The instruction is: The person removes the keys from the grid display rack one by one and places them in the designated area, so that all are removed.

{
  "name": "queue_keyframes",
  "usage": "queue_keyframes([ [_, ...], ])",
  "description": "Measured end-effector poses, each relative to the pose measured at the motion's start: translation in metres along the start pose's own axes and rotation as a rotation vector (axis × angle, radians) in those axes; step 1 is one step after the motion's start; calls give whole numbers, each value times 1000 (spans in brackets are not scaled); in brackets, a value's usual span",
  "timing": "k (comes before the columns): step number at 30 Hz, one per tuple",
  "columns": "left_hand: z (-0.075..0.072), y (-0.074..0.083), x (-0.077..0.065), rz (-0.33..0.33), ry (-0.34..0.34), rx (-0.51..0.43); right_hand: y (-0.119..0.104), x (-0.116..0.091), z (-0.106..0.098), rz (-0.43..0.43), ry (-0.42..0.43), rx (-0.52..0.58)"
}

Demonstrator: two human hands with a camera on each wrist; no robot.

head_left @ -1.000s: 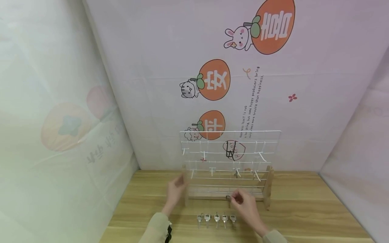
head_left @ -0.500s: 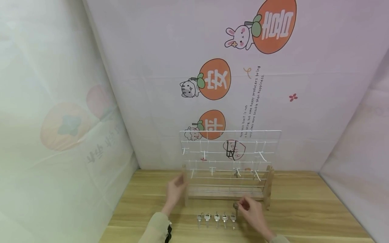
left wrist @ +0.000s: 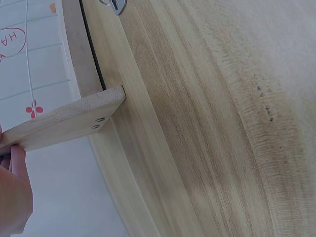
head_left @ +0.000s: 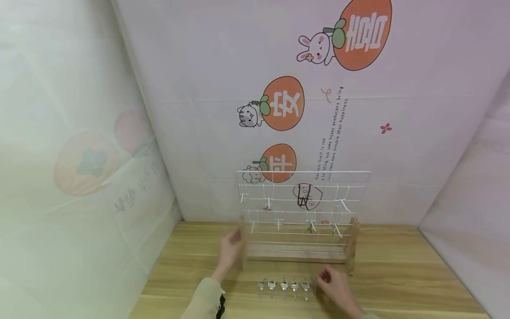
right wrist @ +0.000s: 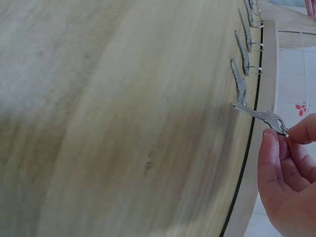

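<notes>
In the head view a white wire rack (head_left: 303, 172) on wooden feet stands on the table, with short hooks on its grid. My left hand (head_left: 230, 250) grips its left wooden upright (left wrist: 64, 118); the left wrist view shows fingers on both sides of the wood. My right hand (head_left: 336, 288) pinches the small ring of a silver key (right wrist: 269, 118), whose blade points away from the fingers. This key is at the right end of a row of several similar keys (head_left: 284, 285) lying in front of the rack. At least one more key (head_left: 310, 227) hangs on a lower hook.
Wood-grain table (head_left: 398, 274) extends to both sides of the rack. Behind it rises a white cloth backdrop (head_left: 207, 146) with cartoon fruit prints, and more cloth (head_left: 79, 221) closes off the left side. A small black frame shape (head_left: 303, 197) shows on the upper grid.
My right hand has moved right and towards me with its key, from the rack's base to the right end of the key row. My left hand has stayed on the upright.
</notes>
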State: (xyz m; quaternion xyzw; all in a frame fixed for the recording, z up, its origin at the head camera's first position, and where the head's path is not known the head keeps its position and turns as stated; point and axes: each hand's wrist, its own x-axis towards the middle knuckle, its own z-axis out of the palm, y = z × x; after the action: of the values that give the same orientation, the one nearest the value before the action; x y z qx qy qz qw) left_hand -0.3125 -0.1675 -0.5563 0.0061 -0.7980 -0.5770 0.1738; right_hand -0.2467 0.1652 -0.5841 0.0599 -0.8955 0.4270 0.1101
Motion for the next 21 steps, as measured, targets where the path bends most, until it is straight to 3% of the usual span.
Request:
queue_keyframes([
  [10,0,-1,1,3,6,7,9,-3,1,-27,-3,-15],
  [21,-1,1,1,-1,-21,-32,14,5,0,48,-71,-118],
])
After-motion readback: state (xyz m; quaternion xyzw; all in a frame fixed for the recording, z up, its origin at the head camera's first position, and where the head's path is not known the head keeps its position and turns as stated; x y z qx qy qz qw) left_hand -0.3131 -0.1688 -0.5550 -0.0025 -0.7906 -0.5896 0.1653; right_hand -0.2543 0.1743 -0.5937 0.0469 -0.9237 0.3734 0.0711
